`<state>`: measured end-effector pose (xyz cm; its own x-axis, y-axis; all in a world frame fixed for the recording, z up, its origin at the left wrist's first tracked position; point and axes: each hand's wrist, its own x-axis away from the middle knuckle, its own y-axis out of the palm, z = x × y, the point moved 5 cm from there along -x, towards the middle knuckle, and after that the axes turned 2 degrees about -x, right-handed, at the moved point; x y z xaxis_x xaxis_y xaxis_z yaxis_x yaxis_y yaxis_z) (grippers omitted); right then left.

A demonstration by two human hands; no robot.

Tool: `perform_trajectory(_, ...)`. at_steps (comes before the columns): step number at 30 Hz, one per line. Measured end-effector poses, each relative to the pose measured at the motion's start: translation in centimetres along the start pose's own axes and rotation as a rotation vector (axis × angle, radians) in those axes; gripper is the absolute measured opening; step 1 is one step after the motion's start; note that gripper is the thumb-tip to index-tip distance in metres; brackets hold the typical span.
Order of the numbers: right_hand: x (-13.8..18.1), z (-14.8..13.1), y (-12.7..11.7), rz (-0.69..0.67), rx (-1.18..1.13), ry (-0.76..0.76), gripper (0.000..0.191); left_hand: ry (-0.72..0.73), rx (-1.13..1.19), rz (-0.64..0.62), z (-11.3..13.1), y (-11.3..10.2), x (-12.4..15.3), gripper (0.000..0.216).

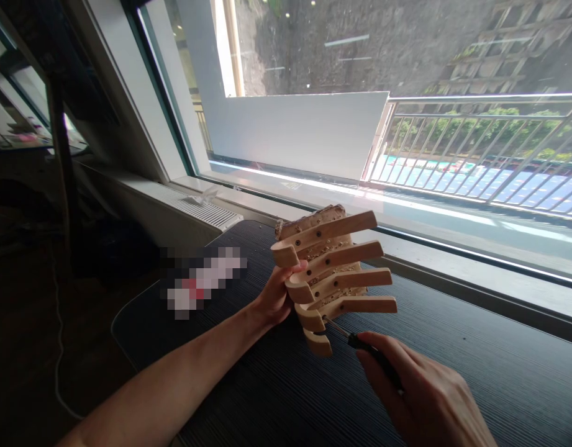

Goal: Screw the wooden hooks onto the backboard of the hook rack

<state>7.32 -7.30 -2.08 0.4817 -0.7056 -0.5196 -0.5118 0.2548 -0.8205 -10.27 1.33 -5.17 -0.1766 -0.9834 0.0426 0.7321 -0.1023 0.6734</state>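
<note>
A wooden rack (335,273) with several curved hook-shaped arms screwed to a rough backing piece stands tilted above the dark desk (476,366). My left hand (274,298) grips its left side, thumb over one hook. My right hand (420,391) is closed around a black-handled screwdriver (360,343). The screwdriver's metal tip touches the rack near the lowest arms.
A wide window (313,93) with its sill runs behind the desk. Outside it are a metal railing (476,136) and a white panel. A blurred-out object (204,279) lies on the desk at the left. A white cable (57,347) hangs beside the desk's left edge.
</note>
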Motion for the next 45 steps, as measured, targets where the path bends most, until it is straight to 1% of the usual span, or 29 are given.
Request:
perform_trajectory(3,-0.4,-0.9,-0.6,-0.004,0.073,-0.103,0.019,-0.020,-0.005,0.002,-0.1,-0.1,0.0,0.031)
perform_trajectory(5,-0.3,-1.4,-0.6,0.018,0.077,-0.168,0.020,-0.036,-0.003,-0.001,-0.2,-0.2,0.0,0.031)
perform_trajectory(6,-0.3,-1.5,-0.5,0.038,0.067,-0.176,0.019,-0.040,-0.001,-0.002,-0.2,-0.2,-0.1,0.031)
perform_trajectory(7,-0.2,-1.4,-0.4,0.060,0.048,-0.161,0.018,-0.043,-0.001,-0.002,-0.2,-0.2,-0.1,0.030)
perform_trajectory(10,0.1,-0.7,0.1,0.086,-0.031,-0.050,0.013,-0.059,-0.012,0.016,-0.3,-0.3,-0.1,0.029)
perform_trajectory(13,0.1,-0.3,0.2,0.043,-0.056,0.004,0.012,-0.066,-0.015,0.023,-0.3,-0.3,0.0,0.027)
perform_trajectory(15,-0.1,-0.5,-0.2,0.023,-0.028,-0.017,0.015,-0.057,-0.014,0.010,-0.2,-0.3,0.0,0.027)
perform_trajectory(17,-0.2,-1.0,-0.5,0.013,-0.011,-0.073,0.014,-0.053,-0.017,-0.001,-0.2,-0.2,0.0,0.028)
perform_trajectory(20,-0.3,-1.1,-0.7,0.029,-0.028,-0.140,0.014,-0.068,-0.019,-0.011,-0.4,-0.3,-0.1,0.031)
perform_trajectory(22,-0.4,-0.5,-0.7,0.058,-0.050,-0.086,0.012,-0.076,-0.011,-0.010,-0.4,-0.3,-0.1,0.032)
perform_trajectory(24,-0.5,0.5,-0.7,0.077,-0.071,0.025,0.011,-0.066,-0.003,-0.006,-0.4,-0.2,-0.1,0.032)
perform_trajectory(26,-0.6,1.1,-0.7,0.055,-0.074,0.100,0.014,-0.053,-0.001,-0.003,-0.4,-0.2,-0.1,0.030)
perform_trajectory(27,-0.7,1.2,-0.7,0.040,-0.067,0.108,0.014,-0.052,-0.001,-0.005,-0.4,-0.1,-0.1,0.030)
perform_trajectory(29,-0.7,0.9,-0.9,0.021,-0.047,0.086,0.013,-0.066,0.000,-0.016,-0.4,-0.1,-0.1,0.031)
perform_trajectory(32,-0.6,0.0,-1.1,-0.001,-0.057,-0.016,0.019,-0.093,0.009,-0.021,-0.6,-0.1,-0.1,0.033)
perform_trajectory(34,-0.4,-0.5,-0.9,-0.015,-0.075,-0.087,0.015,-0.087,0.011,-0.013,-0.5,-0.2,-0.1,0.033)
perform_trajectory(35,-0.4,-0.6,-0.8,-0.009,-0.079,-0.098,0.013,-0.079,0.008,-0.009,-0.5,-0.2,-0.1,0.032)
perform_trajectory(36,-0.4,-0.4,-0.8,0.006,-0.081,-0.084,0.012,-0.072,0.005,-0.004,-0.5,-0.2,-0.1,0.031)
perform_trajectory(38,-0.4,0.1,-0.7,0.043,-0.087,-0.010,0.008,-0.058,0.003,0.011,-0.4,-0.1,0.0,0.027)
perform_trajectory(40,-0.5,0.5,-0.6,0.058,-0.091,0.054,0.008,-0.048,0.010,0.025,-0.4,0.0,0.1,0.025)
perform_trajectory(42,-0.7,0.5,-0.7,0.042,-0.084,0.052,0.009,-0.047,0.019,0.019,-0.4,0.1,0.2,0.026)
perform_trajectory(45,-0.8,-0.1,-1.0,0.009,-0.071,-0.014,0.013,-0.059,0.013,0.007,-0.4,0.1,0.2,0.027)
